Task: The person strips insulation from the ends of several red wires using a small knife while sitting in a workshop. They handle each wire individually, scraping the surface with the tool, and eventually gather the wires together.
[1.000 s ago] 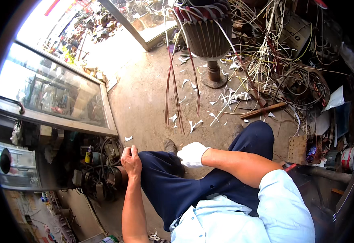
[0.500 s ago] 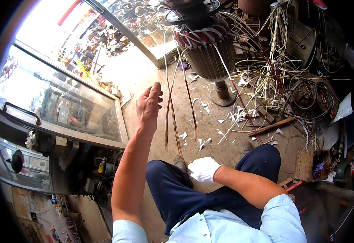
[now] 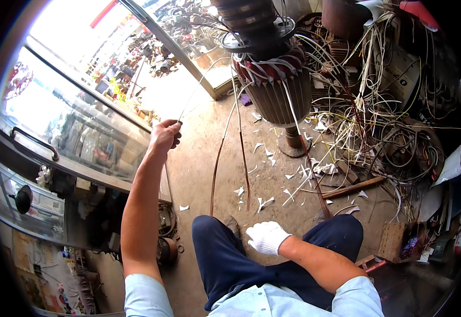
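Observation:
A motor rotor (image 3: 279, 98) stands upright on its shaft in front of me, red winding ends and white sleeves round its top. Pinched in my bare left hand (image 3: 165, 136) is a lead wire in a pale sleeve (image 3: 194, 94), drawn out to the left from the rotor's top. Other copper lead wires (image 3: 243, 158) hang down from the rotor, partly covered by white sleeves. My right hand (image 3: 266, 238), in a white knitted glove, is closed above my lap, apart from the rotor. Its fingertips are hidden, so what they hold, if anything, does not show.
A tangle of wires and cables (image 3: 370, 100) fills the right side. White scraps (image 3: 265, 202) litter the floor, and a wooden stick (image 3: 353, 188) lies nearby. A glazed door (image 3: 82, 127) with a handle stands at left. At lower right sits a brown box (image 3: 394, 240).
My left hand has moved left and slightly down, and a lead wire now stretches from it to the rotor. My gloved right hand stays almost in place. The view has shifted slightly.

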Tool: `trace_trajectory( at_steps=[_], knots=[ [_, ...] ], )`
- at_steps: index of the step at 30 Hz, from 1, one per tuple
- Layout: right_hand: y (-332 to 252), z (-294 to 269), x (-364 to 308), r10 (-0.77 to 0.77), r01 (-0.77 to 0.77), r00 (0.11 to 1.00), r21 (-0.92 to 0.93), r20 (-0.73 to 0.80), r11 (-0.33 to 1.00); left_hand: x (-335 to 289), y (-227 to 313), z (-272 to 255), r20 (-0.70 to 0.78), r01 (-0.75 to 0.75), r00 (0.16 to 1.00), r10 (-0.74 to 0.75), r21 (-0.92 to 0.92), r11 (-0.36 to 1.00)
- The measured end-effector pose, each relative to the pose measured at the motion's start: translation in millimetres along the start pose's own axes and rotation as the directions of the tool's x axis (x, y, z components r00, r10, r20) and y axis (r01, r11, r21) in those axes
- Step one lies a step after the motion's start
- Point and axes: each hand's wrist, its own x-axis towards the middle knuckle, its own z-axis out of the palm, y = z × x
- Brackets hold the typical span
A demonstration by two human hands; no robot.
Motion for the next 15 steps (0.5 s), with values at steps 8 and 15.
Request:
trace_trajectory(
  at_steps=[8,15],
  knots=[
    [-5.0,-6.3,3.5,0.012,-0.012,1.000,0.007,-0.006,1.000,20.4,-27.1,62.8,-0.127,-0.236,0.939,0.319,0.436,0.869],
    [-2.9,6.4,6.1,-0.014,0.013,0.998,-0.017,-0.053,1.000,-20.5,93.7,142.2,-0.026,-0.477,0.826,0.563,0.500,0.723]
  ],
)
